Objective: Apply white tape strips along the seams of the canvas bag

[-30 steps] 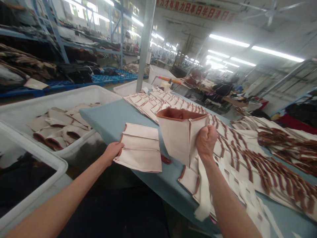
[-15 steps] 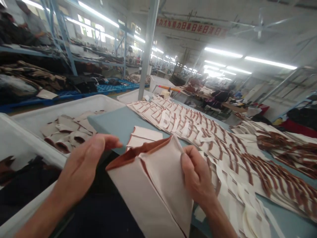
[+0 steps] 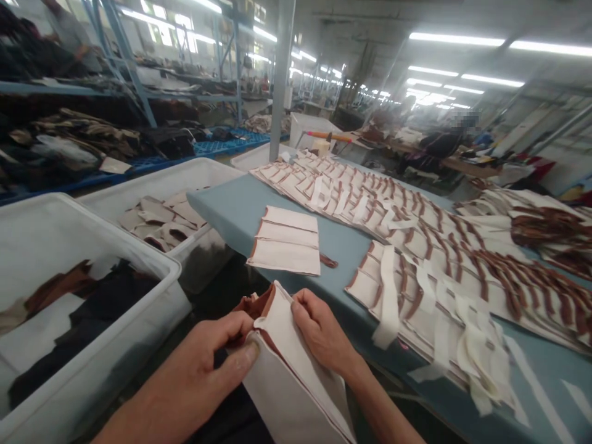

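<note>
Both my hands hold one cream fabric piece with a brown lining low in front of me, off the table's near edge. My left hand pinches its left top edge with the thumb on the cream face. My right hand grips the right top edge, fingers curled over it. A small stack of three overlapping cream pieces lies on the blue-grey table just beyond my hands. A small brown scrap lies beside that stack.
Long rows of overlapped cream and brown pieces cover the table to the right. Two white bins stand at left: the near bin with dark cloth, the far bin with cream pieces. Shelving and a pillar rise behind. A person sits far off.
The held piece came down from above the table to my lap. My left hand left the small stack and took hold of the piece's edge. The view dropped lower.
</note>
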Tool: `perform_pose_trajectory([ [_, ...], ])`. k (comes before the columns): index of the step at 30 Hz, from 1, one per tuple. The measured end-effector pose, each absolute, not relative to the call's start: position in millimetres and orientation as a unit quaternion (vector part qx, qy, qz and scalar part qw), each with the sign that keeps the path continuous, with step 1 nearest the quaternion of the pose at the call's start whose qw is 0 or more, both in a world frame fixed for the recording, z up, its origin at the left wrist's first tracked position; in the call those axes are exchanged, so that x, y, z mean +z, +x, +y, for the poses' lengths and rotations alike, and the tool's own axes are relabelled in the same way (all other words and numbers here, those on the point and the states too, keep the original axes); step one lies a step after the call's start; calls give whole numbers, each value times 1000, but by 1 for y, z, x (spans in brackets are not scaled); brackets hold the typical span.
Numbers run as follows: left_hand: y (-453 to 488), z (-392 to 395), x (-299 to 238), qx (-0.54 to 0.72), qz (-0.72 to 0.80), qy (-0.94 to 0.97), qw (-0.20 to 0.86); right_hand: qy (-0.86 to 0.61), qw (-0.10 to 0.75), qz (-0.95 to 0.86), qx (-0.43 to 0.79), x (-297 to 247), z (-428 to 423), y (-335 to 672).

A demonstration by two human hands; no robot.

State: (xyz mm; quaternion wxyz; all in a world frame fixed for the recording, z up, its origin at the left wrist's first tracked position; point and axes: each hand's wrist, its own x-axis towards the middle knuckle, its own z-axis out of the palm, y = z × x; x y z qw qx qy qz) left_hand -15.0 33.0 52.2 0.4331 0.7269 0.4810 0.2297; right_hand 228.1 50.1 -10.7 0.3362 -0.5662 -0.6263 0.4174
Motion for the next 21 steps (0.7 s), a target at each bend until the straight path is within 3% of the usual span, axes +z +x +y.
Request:
perform_pose_trajectory([
  [6, 3, 29, 47, 215, 406, 757, 465, -572, 321, -617, 435, -23, 35, 236],
  [12, 14, 32, 43, 229, 379, 768, 463, -504, 429, -548, 512, 15, 15, 242],
  [21, 29, 19, 45, 287, 391, 760, 432, -406, 409, -504, 644, 32, 5, 237],
])
